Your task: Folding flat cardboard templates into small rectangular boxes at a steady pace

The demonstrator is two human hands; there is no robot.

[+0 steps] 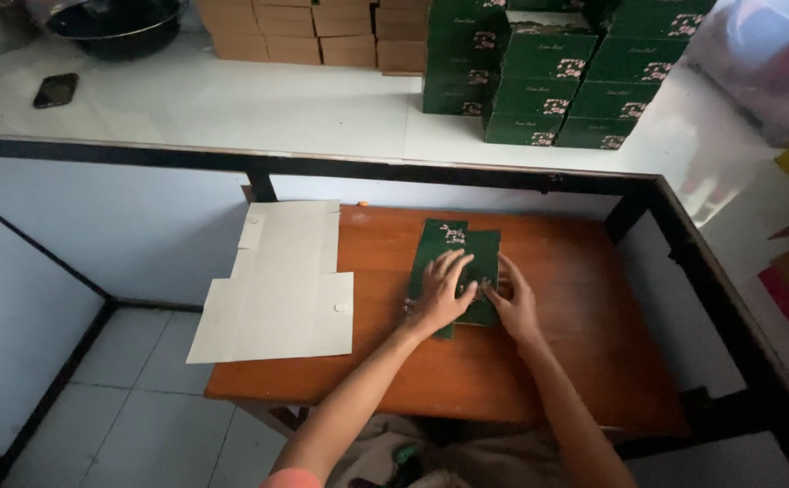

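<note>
Both hands, left hand and right hand, pressed spread fingers flat on the green flattened box. It lay lengthwise toward the tabletop's far edge, contents unseen. White unfolded cardboard overhung the left edge.

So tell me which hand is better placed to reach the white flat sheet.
Probably the left hand: it rests on the green flattened box on the side nearer the white flat sheet. The right hand sits at the box's far edge.

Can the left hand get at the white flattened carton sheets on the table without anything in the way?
Probably yes. The left hand presses on the green flat box, and the white carton sheets lie just to its left on the same wooden table, with only bare tabletop between.
</note>
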